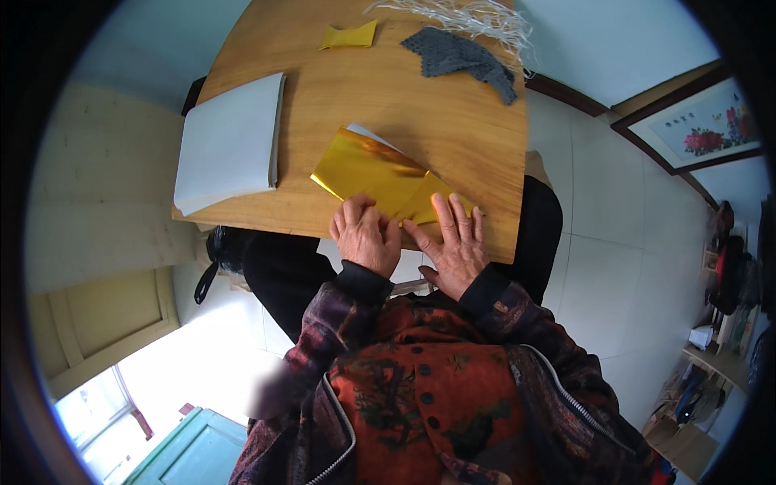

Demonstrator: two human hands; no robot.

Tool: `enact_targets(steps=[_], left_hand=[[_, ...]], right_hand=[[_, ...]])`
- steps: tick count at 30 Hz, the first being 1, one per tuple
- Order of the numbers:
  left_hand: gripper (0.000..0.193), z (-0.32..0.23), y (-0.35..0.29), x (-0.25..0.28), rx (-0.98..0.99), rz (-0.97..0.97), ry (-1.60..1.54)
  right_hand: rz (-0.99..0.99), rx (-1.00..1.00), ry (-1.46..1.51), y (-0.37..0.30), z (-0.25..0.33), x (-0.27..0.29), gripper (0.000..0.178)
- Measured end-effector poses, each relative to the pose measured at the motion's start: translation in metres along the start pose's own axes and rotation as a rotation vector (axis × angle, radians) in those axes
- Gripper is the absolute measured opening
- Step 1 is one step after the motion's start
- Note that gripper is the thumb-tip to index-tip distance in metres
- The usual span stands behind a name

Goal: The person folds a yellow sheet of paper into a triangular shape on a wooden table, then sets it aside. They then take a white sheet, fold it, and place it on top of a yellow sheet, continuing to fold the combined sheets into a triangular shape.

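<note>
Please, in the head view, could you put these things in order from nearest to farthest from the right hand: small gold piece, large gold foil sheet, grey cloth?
1. Large gold foil sheet: touched by the right hand near the sheet's right end.
2. Grey cloth: far right part of the table.
3. Small gold piece: far part too, left of the cloth.

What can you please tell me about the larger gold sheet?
The gold sheet looks like shiny foil paper, folded toward its right end. A pale strip shows along its far edge. It lies slanted on the near side of the table. The left hand touches its near edge with curled fingers; the right hand rests spread on its right.
</note>
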State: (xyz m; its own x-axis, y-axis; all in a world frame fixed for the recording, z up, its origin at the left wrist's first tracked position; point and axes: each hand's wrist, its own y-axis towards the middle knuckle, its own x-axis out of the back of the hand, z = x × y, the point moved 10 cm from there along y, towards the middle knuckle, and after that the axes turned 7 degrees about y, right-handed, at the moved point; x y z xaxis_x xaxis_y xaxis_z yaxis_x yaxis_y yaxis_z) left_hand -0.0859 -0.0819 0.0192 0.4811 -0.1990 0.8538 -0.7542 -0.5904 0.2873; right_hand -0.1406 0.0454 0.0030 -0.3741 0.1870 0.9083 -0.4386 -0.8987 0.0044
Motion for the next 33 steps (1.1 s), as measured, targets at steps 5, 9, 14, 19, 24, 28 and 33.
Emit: enact_targets(steps=[5,9,14,19,24,28,33], left_hand=[[0.018,0.002,0.002,-0.005,0.008,0.019,-0.018],[0.030,-0.023,-0.012,-0.003,-0.260,-0.026,0.209],[0.086,-0.030,-0.043,-0.026,-0.458,0.231,0.147],[0.082,-0.023,-0.044,-0.031,-0.448,0.263,0.168],[0.071,-0.024,-0.045,-0.030,-0.451,0.267,0.222],[0.074,-0.026,-0.045,-0.029,-0.475,0.213,0.243],[0.059,-0.023,-0.044,-0.031,-0.424,0.224,0.207]], right_hand=[[-0.045,0.014,0.002,-0.001,-0.002,-0.001,0.086],[-0.026,0.012,-0.030,-0.003,-0.004,-0.005,0.086],[-0.065,0.012,-0.019,-0.001,-0.004,-0.003,0.087],[-0.050,0.021,0.019,-0.004,-0.006,0.001,0.087],[-0.073,-0.067,0.042,-0.021,-0.032,0.018,0.095],[-0.070,-0.106,-0.030,-0.038,-0.053,0.027,0.100],[-0.067,-0.176,-0.075,-0.049,-0.067,0.037,0.101]])
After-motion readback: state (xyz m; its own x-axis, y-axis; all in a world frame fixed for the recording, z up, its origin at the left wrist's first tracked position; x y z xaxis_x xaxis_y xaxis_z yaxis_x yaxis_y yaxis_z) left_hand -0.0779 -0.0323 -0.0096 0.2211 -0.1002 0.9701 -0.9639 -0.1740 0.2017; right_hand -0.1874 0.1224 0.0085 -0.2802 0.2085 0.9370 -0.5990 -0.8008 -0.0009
